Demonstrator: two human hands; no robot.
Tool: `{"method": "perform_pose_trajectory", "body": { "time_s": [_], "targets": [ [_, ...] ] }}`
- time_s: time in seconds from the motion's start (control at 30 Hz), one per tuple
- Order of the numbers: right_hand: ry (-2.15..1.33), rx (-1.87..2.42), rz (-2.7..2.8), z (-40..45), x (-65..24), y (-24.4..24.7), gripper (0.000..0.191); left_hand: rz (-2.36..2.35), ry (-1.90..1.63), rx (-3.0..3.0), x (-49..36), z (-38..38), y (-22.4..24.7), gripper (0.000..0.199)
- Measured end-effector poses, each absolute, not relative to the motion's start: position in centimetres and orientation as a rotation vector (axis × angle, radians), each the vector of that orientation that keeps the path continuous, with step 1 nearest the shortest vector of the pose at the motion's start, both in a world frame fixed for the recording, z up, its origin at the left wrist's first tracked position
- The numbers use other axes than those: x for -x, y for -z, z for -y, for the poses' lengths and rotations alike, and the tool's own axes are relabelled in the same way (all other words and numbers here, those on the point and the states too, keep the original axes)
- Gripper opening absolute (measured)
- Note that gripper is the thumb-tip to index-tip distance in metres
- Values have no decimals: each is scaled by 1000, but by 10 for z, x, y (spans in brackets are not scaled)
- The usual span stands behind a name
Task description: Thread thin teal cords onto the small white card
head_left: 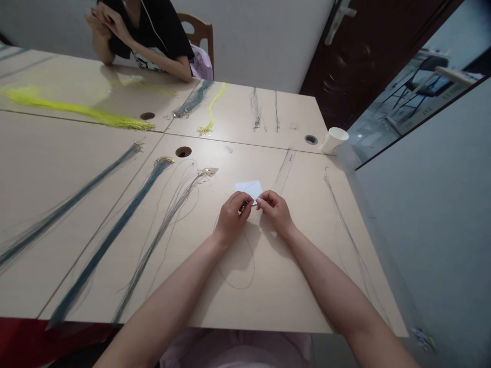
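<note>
We see the left hand [232,213] with fingers curled, thumb and forefinger pinching a thin grey thread [253,268], whose loose loop lies on the pale wood-grain tabletop [314,214] below that hand. The right hand [277,210] faces it, fingertips just beside the left hand's; its thumb and forefinger come together too (what lies between them is too small for us to tell).

Right behind the fingertips we find a small white card [247,187], and beyond the right hand a clear plastic ruler [286,166] lies at a slant. To the left, we count three long bundles of strands side by side: a loose grey bundle [164,225] whose far end meets a small brown tag [210,172], a denser blue-grey bundle [123,227] with gold-coloured ends, and a slimmer blue-grey bundle [84,186]. To the right, a few fine grey strands [345,225] run toward the near edge.

Farther out, we see a long bright yellow bundle [80,112], a short blue-grey bundle [195,99], a short yellow bundle [214,108] and two sparse dark bundles [255,110]. A white paper cup [334,140] stands at the right edge. Across from us, a co-worker in a black top [163,36] sits with both hands raised and close together, near a dark brown door [353,61].
</note>
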State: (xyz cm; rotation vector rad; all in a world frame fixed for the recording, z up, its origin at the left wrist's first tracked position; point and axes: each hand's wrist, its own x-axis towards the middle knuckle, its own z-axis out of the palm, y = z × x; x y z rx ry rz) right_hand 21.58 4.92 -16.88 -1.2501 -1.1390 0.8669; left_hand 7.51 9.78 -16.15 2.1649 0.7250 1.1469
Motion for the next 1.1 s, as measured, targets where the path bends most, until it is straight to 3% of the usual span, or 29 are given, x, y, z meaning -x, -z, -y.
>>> {"method": "perform_pose_trajectory", "body": {
  "time_s": [1.1],
  "targets": [
    [-836, 1274, 1152, -48, -215, 168, 15, -812, -1131, -2030, -75, -96, 161, 5]
  ]
}}
